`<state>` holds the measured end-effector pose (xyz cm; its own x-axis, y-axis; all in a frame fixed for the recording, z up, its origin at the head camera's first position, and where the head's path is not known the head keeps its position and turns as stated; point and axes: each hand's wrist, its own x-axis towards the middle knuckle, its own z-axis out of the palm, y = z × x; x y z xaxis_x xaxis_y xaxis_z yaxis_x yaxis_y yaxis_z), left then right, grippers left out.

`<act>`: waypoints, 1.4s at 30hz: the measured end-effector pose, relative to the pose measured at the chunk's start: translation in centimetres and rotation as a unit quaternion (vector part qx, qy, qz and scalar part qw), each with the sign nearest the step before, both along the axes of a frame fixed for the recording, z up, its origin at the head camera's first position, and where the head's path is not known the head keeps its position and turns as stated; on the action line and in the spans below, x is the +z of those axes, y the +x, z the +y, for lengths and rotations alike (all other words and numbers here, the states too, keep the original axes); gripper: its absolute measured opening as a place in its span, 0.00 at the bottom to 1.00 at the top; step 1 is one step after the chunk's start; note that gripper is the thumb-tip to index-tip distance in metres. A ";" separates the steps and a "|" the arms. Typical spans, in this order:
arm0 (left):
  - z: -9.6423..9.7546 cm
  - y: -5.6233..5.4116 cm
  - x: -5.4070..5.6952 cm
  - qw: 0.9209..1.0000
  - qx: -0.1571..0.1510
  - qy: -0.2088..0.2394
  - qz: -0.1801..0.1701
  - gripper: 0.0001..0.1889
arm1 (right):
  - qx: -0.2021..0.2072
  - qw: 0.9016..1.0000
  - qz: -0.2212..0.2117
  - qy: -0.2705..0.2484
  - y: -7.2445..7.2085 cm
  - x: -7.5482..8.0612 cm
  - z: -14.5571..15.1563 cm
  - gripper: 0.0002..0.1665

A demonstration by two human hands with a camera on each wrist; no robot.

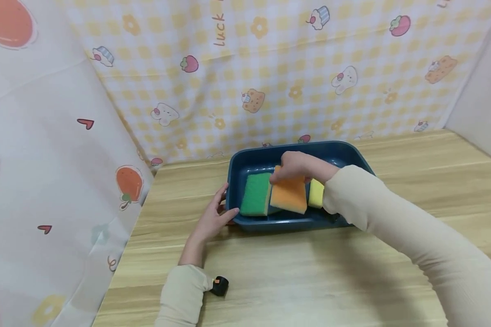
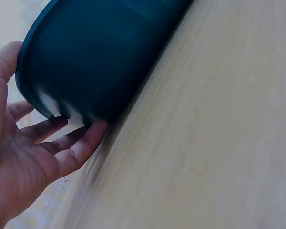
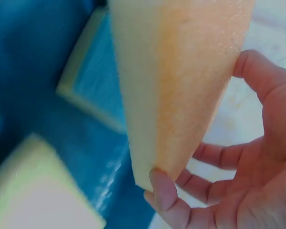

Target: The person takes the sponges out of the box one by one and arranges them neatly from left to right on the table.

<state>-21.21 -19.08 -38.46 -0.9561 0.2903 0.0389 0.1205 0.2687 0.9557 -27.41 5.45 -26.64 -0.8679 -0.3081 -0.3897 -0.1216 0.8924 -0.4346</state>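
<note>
A dark blue plastic basin (image 1: 288, 225) stands on the table. My left hand (image 1: 212, 219) grips its left end, thumb at the rim and fingers around the outer wall (image 2: 81, 52). My right hand (image 1: 294, 165) pinches an orange scouring sponge (image 1: 288, 193) by its edges, tilted over the basin. In the right wrist view, the sponge's pale foam layer (image 3: 138, 95) shows beside its orange face. To its left, a green sponge (image 1: 255, 194) lies in the basin. A yellow sponge (image 1: 316, 194) sits to the right, partly behind the right sleeve. A blue-faced sponge (image 3: 102, 71) shows in the right wrist view.
The wood-grain table (image 1: 278, 272) extends in front and to the right. A patterned cloth (image 1: 237, 81) hangs right behind the basin, and another white cloth (image 1: 65, 159) hangs at the left. A small black object (image 1: 219, 286) is at the left cuff.
</note>
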 end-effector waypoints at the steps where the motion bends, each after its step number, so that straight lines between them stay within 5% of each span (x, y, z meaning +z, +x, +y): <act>1: 0.0 0.0 -0.1 1.000 0.001 -0.002 -0.002 0.37 | 0.008 1.000 0.007 0.002 0.8 0.3 -0.2 0.23; 11: 0.1 -0.2 -0.1 1.000 -0.008 0.005 -0.003 0.37 | 0.108 0.991 0.053 0.050 8.2 0.6 -2.5 0.30; 24: -0.1 -0.2 0.0 1.000 -0.010 0.003 -0.011 0.37 | 0.136 0.987 0.063 0.053 13.7 -2.6 -4.7 0.39; 34: 0.0 -0.1 0.2 1.000 -0.011 -0.006 -0.006 0.37 | 0.108 0.987 0.098 0.070 14.6 -6.7 -6.0 0.43; 42: 0.0 -0.1 0.2 1.000 -0.006 -0.002 -0.014 0.37 | 0.093 0.985 0.116 0.084 14.6 -8.1 -6.6 0.44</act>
<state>-21.28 -19.05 -38.25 -0.9531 0.3026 0.0111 0.0971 0.2705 0.9578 -12.80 -1.14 -34.76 -0.8738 -0.4192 -0.2464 -0.3693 0.9018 -0.2245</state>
